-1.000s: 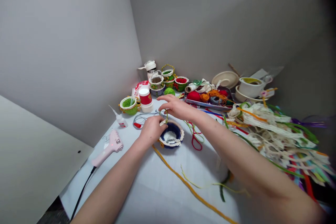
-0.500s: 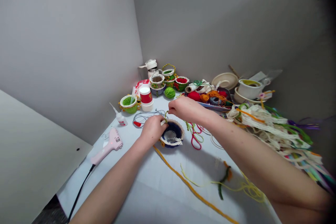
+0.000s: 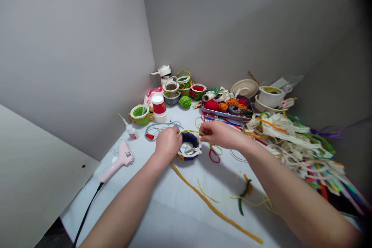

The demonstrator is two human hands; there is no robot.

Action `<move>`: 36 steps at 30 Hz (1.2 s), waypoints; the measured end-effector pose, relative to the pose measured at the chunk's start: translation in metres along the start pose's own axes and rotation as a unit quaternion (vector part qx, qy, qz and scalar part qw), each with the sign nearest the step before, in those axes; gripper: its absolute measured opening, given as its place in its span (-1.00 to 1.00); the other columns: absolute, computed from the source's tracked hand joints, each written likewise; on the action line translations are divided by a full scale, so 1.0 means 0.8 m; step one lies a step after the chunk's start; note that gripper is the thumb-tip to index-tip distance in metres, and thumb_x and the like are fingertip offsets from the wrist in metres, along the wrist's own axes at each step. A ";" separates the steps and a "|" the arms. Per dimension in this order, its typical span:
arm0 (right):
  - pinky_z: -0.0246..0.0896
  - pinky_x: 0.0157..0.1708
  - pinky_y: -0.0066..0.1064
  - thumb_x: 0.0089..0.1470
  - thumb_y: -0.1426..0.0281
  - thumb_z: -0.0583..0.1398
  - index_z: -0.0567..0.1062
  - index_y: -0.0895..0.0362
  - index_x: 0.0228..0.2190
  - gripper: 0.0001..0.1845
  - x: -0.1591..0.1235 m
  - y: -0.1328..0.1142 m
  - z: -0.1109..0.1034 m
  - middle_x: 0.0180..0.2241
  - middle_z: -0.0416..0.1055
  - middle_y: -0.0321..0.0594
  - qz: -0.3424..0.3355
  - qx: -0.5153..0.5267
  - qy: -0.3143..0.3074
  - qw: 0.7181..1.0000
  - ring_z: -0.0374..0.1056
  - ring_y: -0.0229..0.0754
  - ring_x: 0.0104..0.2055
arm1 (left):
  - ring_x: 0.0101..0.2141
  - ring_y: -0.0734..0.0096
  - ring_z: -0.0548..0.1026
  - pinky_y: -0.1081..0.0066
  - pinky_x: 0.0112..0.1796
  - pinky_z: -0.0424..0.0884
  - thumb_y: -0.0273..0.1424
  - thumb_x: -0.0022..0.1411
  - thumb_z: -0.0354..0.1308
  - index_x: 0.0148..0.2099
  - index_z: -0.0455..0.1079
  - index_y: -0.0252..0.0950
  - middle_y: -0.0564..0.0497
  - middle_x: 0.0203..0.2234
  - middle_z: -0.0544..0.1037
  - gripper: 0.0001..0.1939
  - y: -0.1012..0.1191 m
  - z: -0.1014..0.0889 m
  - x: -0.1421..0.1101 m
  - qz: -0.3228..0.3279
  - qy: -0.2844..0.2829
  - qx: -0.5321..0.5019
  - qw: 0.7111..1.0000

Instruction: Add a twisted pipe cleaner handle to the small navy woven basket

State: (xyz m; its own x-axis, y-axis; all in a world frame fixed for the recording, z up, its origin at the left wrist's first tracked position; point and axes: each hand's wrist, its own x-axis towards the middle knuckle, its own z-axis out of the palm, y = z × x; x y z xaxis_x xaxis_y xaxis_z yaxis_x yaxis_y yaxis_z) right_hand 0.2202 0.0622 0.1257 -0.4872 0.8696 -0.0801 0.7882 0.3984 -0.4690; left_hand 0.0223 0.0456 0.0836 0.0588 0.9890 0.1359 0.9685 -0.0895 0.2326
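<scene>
A small dark blue basket point(image 3: 190, 156) with a cream lace rim stands on the white table. My left hand point(image 3: 167, 143) is closed at its left rim, pinching the rim together with one end of a twisted green-and-yellow cord point(image 3: 190, 131). This cord stretches across the back of the basket's opening. Its other end is in the closed fingers of my right hand point(image 3: 216, 133), beside the right rim. The fingertips of both hands are partly hidden. An orange-yellow strand point(image 3: 209, 205) runs from near the basket towards the front.
A pink glue gun point(image 3: 117, 162) and a glue bottle point(image 3: 132, 131) lie to the left. Several small baskets point(image 3: 171, 95) and a green yarn ball point(image 3: 185, 102) stand behind. At the right are a yarn tray point(image 3: 229, 115) and heaped lace trims point(image 3: 293, 139). Red-handled scissors point(image 3: 214, 156) lie nearby.
My right hand has moved right and down from above the basket, drawing the cord from upright to stretched across the opening. My left hand stays at the left rim.
</scene>
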 end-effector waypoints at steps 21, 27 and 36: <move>-0.05 -0.53 -0.47 0.08 0.25 0.11 0.40 0.13 -0.49 -0.77 -0.031 0.001 0.017 -0.56 0.32 -0.35 0.010 0.077 0.060 0.995 0.15 -0.29 -0.52 | -0.10 0.17 0.40 0.20 -0.12 0.23 -0.20 0.19 0.16 -0.13 0.43 -0.23 -0.07 -0.18 0.55 -0.73 0.009 -0.023 -0.053 0.183 0.081 -0.159 0.967; -0.03 -0.51 -0.49 0.09 0.23 0.12 0.35 0.14 -0.52 -0.73 -0.020 0.010 0.030 -0.57 0.22 -0.39 0.008 0.177 0.083 0.981 0.10 -0.31 -0.50 | -0.07 0.10 0.32 0.12 -0.14 0.14 -0.27 0.04 0.32 -0.05 0.40 -0.19 -0.04 -0.17 0.56 -0.60 0.024 0.006 -0.069 0.184 0.037 -0.140 0.972; 0.06 -0.45 -0.48 0.11 0.23 0.12 0.31 0.13 -0.47 -0.76 -0.027 0.005 0.043 -0.54 0.23 -0.38 -0.014 0.302 0.109 0.947 0.14 -0.30 -0.47 | -0.13 0.25 0.35 0.17 -0.17 0.03 -0.43 0.24 0.14 -0.23 0.43 -0.20 0.06 -0.37 0.58 -0.93 0.021 0.027 -0.081 0.234 0.138 -0.106 0.957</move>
State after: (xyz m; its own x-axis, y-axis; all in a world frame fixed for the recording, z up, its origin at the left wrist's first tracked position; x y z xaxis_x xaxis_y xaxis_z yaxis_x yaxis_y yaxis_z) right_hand 0.2212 0.0355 0.0953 -0.3648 0.9265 0.0923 0.3852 0.2405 -0.8910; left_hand 0.0400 -0.0172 0.0575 0.3785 0.7692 0.5148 0.7791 -0.5650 0.2714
